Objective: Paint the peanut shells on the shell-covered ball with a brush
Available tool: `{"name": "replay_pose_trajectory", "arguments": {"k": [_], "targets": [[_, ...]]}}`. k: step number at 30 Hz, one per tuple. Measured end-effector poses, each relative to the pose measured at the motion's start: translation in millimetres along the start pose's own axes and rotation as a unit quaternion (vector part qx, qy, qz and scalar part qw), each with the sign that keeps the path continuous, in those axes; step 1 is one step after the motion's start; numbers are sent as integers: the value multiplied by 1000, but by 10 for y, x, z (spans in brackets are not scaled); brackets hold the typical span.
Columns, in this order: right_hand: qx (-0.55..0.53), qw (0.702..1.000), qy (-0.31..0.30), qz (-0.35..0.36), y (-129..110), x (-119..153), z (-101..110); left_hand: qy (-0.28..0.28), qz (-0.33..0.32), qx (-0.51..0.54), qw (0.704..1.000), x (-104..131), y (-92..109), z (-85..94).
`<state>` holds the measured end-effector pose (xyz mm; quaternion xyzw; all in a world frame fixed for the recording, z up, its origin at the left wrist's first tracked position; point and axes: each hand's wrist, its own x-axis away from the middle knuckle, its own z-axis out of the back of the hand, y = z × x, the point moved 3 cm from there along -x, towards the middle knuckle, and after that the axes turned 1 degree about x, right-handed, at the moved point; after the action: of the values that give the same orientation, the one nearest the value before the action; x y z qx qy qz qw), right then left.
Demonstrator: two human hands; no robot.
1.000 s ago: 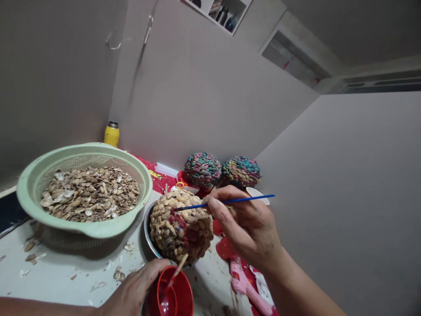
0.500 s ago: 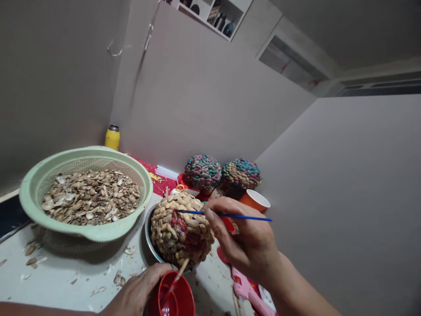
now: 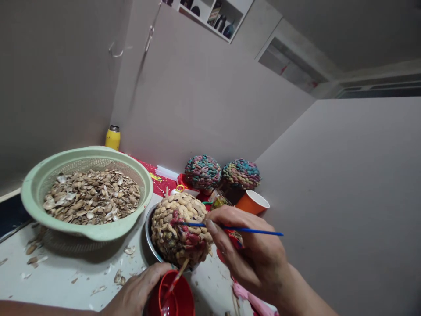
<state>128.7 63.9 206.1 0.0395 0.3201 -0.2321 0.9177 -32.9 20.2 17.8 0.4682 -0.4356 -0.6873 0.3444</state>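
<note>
On the white table point(image 3: 66, 281), right hand point(image 3: 256, 259) pinches one brush point(image 3: 230, 228), left hand point(image 3: 138, 292) grips one red cup point(image 3: 174, 298)

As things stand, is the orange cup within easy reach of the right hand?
Probably yes. The right hand, holding the brush, is just in front of the orange cup, and nothing stands between them; it would have to drop the brush first.

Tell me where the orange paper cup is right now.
In the head view the orange paper cup stands right of centre, just in front of the two multicoloured shell balls and behind the right hand holding the blue paintbrush.
</note>
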Motion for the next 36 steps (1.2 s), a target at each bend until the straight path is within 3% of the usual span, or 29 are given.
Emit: {"name": "replay_pose_trajectory", "arguments": {"k": [8,13,16,19,22,27,32,36], "targets": [[-18,998,39,-50,71,0,7,8,-1,-26,1000,25,44,7],[-66,982,134,-114,162,149,109,24,13,-71,997,109,-52,-13],[-88,963,208,-149,130,366,217,25,26,-85,996,134,-24,-14],[-92,941,262,-192,83,656,303,28,17,-97,995,110,115,7],[-74,924,322,-194,57,997,379,32,-2,-115,993,74,251,27],[-11,889,410,-202,196,1555,416,48,15,-122,991,80,225,21],[24,852,437,-287,575,1849,278,-1,61,-100,993,-12,305,-169],[30,868,374,-327,850,1925,115,-14,93,-35,995,-213,549,-500]]}}
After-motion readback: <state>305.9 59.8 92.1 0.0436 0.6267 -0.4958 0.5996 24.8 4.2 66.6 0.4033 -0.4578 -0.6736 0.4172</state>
